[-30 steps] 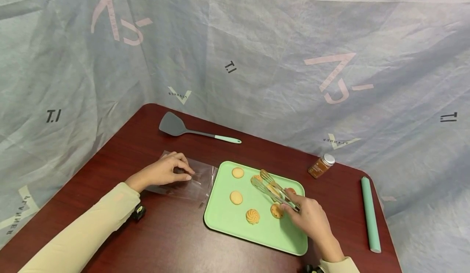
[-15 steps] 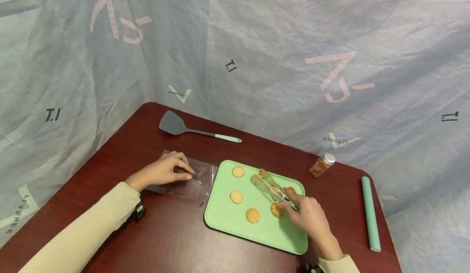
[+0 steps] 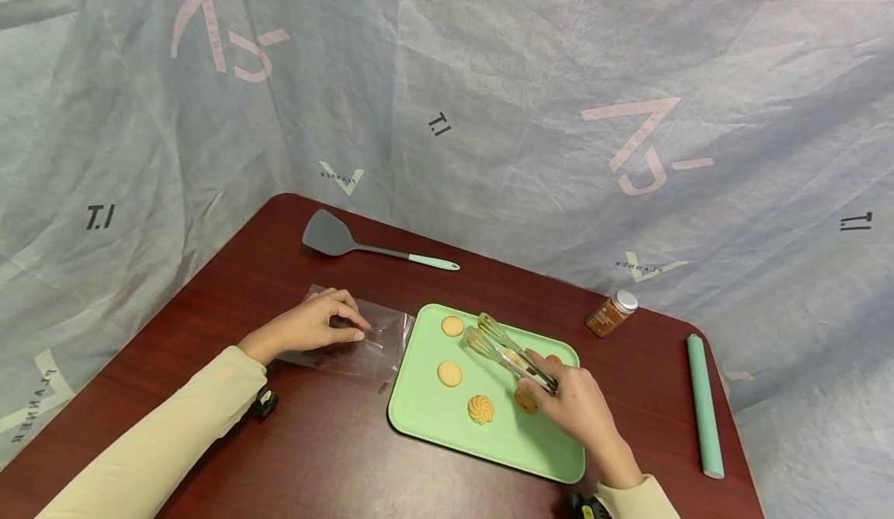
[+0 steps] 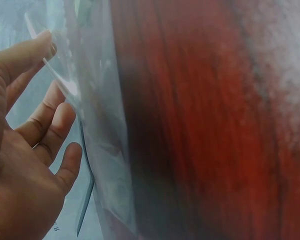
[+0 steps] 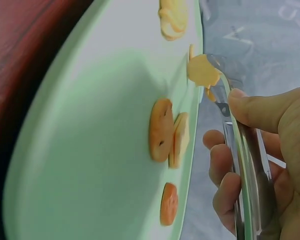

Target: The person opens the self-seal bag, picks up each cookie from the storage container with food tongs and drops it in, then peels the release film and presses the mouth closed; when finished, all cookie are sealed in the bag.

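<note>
My left hand (image 3: 310, 323) pinches the edge of a clear plastic bag (image 3: 377, 352) lying on the table; in the left wrist view the film (image 4: 97, 100) runs between thumb and forefinger. A pair of tongs (image 3: 510, 356) is gripped in my right hand (image 3: 580, 406), over the light green tray (image 3: 433, 418). Between the tong tips sits a golden cookie (image 5: 203, 70), close above the tray in the right wrist view. Several cookies lie on the tray: plain round cookies (image 3: 449, 374), a swirled cookie (image 3: 480, 410) and a chip-dotted cookie (image 5: 161, 130) near my right hand.
Behind the bag lies a grey spatula (image 3: 328, 236) with a mint handle. A small amber jar (image 3: 611, 316) with a silver lid stands beyond the tray. Along the right table edge lies a mint-green rod (image 3: 705, 406). Grey printed cloth (image 3: 489, 100) hangs around the table.
My right hand has shifted left and slightly up with the tongs, whose tips now hover farther toward the back left of the tray. My left hand keeps its place on the bag.
</note>
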`<state>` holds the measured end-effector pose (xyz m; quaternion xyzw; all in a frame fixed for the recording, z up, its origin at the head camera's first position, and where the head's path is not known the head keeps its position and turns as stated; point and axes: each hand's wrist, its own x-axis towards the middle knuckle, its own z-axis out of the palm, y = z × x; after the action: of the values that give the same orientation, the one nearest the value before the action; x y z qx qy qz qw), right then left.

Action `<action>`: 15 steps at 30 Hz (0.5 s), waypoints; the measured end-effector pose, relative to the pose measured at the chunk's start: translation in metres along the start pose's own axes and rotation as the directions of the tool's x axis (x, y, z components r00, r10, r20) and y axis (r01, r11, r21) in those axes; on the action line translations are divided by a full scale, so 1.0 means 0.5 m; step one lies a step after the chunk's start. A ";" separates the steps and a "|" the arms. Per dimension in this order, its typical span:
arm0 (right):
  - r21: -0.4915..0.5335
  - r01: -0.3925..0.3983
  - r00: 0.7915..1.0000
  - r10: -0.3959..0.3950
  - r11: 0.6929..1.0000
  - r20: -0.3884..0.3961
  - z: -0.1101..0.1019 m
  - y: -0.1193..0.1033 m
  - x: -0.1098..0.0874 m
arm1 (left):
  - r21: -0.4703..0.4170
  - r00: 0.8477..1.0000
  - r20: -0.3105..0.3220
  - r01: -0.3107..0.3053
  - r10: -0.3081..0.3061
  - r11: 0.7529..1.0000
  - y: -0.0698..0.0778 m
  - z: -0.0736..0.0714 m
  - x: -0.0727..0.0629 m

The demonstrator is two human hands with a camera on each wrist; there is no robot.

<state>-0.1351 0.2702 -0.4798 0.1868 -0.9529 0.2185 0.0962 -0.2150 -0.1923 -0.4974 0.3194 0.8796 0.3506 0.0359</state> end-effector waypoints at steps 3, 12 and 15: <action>-0.001 0.015 1.000 -0.015 1.000 -0.003 0.001 -0.004 0.005 | 0.000 1.000 0.000 -0.004 0.004 1.000 0.000 0.001 0.000; -0.038 -0.072 0.996 0.074 0.997 0.049 -0.014 -0.003 -0.022 | 0.003 1.000 0.003 0.006 -0.006 1.000 0.000 -0.001 -0.003; -0.055 -0.067 0.997 0.069 0.996 0.038 -0.016 0.000 -0.030 | 0.000 1.000 0.007 0.013 -0.013 1.000 0.000 -0.003 -0.004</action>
<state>-0.1204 0.2784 -0.4769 0.1557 -0.9661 0.1921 0.0747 -0.2139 -0.1942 -0.4964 0.3151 0.8815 0.3491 0.0412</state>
